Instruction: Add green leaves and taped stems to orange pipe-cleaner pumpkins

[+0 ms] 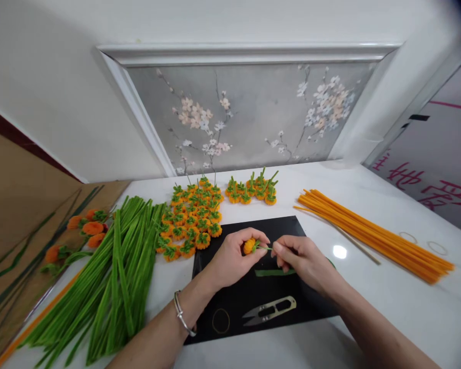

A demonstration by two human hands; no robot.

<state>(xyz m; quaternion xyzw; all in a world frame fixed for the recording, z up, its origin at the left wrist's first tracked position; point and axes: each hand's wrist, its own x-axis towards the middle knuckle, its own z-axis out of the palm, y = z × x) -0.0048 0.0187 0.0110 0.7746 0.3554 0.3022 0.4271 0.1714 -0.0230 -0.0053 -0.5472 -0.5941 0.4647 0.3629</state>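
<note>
My left hand [230,259] has its fingers curled around a small fuzzy orange pumpkin [248,246] with a green top. A thin green stem [266,248] sticks out of it toward the right. My right hand [301,256] is closed, thumb and fingertips pinching the end of that stem. Below both hands lies a black mat [311,313]. On it are a flat green strip [272,273], partly hidden by my right hand, a pair of thread snips [271,311] and a thin rubber band [221,321].
Several similar orange pumpkins [191,220] stand behind the mat, with a smaller group [253,190] beside them. Green pipe cleaners [119,292] lie left, orange pipe cleaners [372,233] right. Orange fuzzy flowers [93,228] rest at far left. A flowered wall panel [253,113] borders the table's back.
</note>
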